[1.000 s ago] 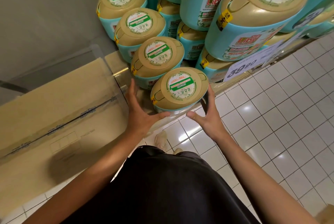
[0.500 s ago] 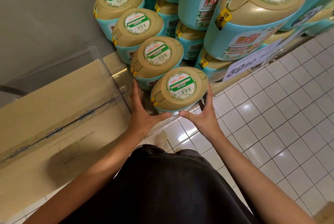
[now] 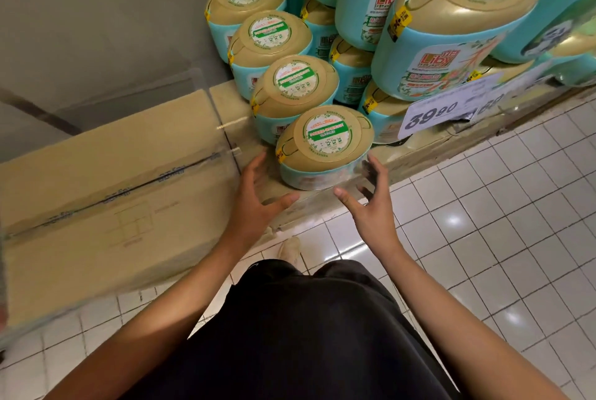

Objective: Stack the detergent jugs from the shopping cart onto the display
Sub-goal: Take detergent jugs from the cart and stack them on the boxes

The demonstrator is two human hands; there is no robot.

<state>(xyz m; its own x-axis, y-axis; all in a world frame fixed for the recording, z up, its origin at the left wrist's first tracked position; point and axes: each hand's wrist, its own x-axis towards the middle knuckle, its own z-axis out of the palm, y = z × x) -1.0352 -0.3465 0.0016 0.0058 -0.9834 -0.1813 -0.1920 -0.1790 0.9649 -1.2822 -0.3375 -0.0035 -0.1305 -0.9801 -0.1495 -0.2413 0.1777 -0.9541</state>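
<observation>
Front detergent jug (image 3: 324, 144) — set on display ledge (image 3: 416, 154) between left hand (image 3: 258, 202), right hand (image 3: 371, 209); both spread, gripping nothing — cart unseen.

Both arms outstretched, left hand (image 3: 254, 206) and right hand (image 3: 371, 210) apart, fingers splayed.

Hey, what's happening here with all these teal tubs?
A person is stocking a shop display with detergent jugs. The nearest jug stands at the front corner of the display ledge, in line with three more jugs behind it. The left hand and right hand are open on either side of it, fingers spread. Whether they touch it is too blurred to tell. A cardboard box sits to the left.
</observation>
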